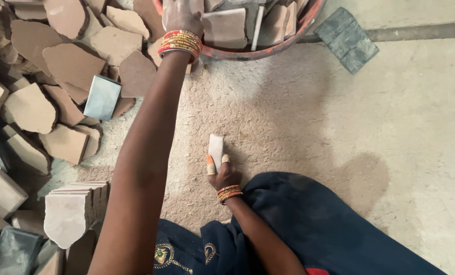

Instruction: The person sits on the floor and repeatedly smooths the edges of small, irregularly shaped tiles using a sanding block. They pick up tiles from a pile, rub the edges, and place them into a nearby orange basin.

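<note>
**One piece pressed to the grit, one arm out to the basin**

I am sitting low on the floor, my dark blue cloth [309, 229] bunching across my lap so that both arms are working out in front of me; nearest to me, my right hand [223, 173] is holding a small pale stone piece [216, 146] flat against the sandy floor [288, 122], fingers curled round its near end with two fingertips lying along it, so the hand is closed on the piece and not spread; the piece is lying straight ahead of my knees, touching the grit. To my left a neat stack of shaped pale tiles [72, 211] is standing on edge, close by my left elbow; beyond it a loose heap of brown stone pieces [59, 66] is lying overlapped and unsorted, with one grey-blue block [102, 97] resting among them. My left arm is stretching well forward, bangles [180, 43] at the wrist, and my left hand [182, 15] is reaching over the rim of the round reddish basin [268, 48], which is holding more pieces; the frame edge is cutting the fingers off, so I cannot tell whether they are open or gripping. Farthest right, a dark grey block [347, 39] is lying apart on the bare floor.
</note>
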Available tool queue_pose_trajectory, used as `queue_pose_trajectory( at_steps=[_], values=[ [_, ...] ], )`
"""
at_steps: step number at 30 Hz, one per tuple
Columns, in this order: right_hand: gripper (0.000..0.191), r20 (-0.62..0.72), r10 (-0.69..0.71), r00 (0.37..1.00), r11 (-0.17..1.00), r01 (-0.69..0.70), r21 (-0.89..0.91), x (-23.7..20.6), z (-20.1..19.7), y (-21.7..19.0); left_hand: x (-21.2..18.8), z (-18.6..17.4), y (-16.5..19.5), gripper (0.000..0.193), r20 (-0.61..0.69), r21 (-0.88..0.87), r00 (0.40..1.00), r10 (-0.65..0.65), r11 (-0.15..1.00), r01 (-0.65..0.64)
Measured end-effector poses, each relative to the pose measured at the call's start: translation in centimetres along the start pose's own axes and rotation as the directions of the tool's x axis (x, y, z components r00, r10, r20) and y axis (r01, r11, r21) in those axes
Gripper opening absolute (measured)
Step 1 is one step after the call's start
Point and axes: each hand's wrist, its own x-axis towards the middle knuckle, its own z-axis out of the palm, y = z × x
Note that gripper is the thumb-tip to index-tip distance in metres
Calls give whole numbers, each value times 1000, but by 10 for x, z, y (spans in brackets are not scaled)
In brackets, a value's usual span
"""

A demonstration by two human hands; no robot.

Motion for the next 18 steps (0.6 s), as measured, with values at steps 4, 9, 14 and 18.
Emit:
queue_pose_trajectory(
  at_steps=[4, 9, 14, 18],
  values=[
    [40, -11, 2, 1000, 1000, -2, -11, -1, 2, 1, -18, -18, 1, 66, 308, -56, 763, -568, 790, 610],
    [43, 25, 11, 1000, 998, -10, -58, -7, 10, 10, -53, -15, 21, 48, 375, -255, 597, -710, 540, 802],
    [44, 11, 9, 1000, 999, -8, -49, -8, 12, 13, -67, 13, 49, 57, 383, -396, 698, -604, 575, 716],
    [47, -5, 9, 1000, 996, -10, -87, -7, 10, 9, -69, 26, 66, 62, 410, -333, 841, -352, 801, 498]
  ],
)
